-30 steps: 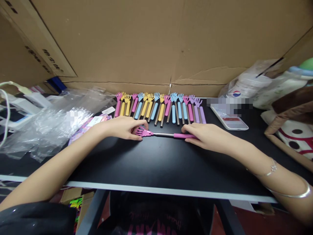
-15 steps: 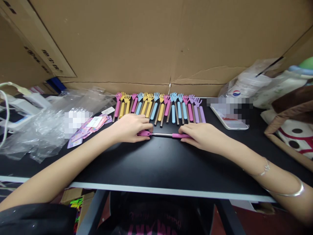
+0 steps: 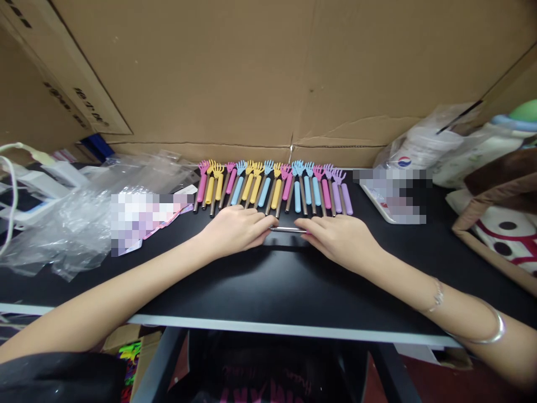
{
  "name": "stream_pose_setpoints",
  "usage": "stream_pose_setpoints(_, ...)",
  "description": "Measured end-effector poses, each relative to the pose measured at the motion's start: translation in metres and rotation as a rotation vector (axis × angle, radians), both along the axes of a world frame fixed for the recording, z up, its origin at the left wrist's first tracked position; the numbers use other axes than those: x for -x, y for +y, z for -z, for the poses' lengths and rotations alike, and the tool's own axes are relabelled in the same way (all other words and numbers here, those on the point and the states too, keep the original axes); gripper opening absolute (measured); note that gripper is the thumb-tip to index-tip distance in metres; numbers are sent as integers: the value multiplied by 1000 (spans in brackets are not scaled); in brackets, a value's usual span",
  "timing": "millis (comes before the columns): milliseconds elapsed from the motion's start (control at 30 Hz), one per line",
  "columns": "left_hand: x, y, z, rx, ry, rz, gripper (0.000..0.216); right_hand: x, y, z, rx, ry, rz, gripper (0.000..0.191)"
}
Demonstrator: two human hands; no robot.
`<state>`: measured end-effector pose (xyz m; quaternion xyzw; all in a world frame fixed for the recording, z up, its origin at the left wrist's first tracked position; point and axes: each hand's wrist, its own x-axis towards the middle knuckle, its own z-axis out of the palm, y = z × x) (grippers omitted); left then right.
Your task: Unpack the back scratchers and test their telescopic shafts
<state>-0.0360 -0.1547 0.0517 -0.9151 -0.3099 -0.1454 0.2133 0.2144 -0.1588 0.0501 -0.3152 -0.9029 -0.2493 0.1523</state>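
Observation:
A telescopic back scratcher (image 3: pixel 287 229) lies crosswise over the black desk, its bare metal rod showing between my hands. My left hand (image 3: pixel 239 230) is closed round its left end, fingers hiding the claw. At the other end, my right hand (image 3: pixel 342 238) grips the handle, of which only a sliver of pink shows. Just beyond my fingers, a row of back scratchers (image 3: pixel 276 193) with pink, yellow, blue and purple claws and handle grips lies side by side, claws toward the cardboard.
Clear plastic bags (image 3: pixel 75 224) and partly blurred printed cards (image 3: pixel 163 221) lie to the left. On the right are a phone (image 3: pixel 377 201), bagged white cups (image 3: pixel 432 148) and a brown-trimmed bag (image 3: pixel 499 218). A cardboard wall (image 3: pixel 251 73) closes off the back.
My left hand has slid right along the back scratcher and my right hand slightly left. Less rod shows between them, and the pink claw base and most of the pink handle are now covered.

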Motion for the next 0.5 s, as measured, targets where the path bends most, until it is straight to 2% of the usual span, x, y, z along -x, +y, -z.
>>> stream_pose_setpoints(100,3,2,-7,27,19,31,28,0,-2,-7,-91,-42,-43,23)
stream_pose_setpoints(200,9,0,-24,149,23,10,33,0,-7,-18,-120,-50,-61,23)
stream_pose_setpoints(367,24,-10,-62,649,47,-85,35,-9,-13,-43,50,-78,-66,30)
stream_pose_setpoints(500,51,-4,-79,849,69,-116,40,-33,-2,-59,132,-89,-24,38)
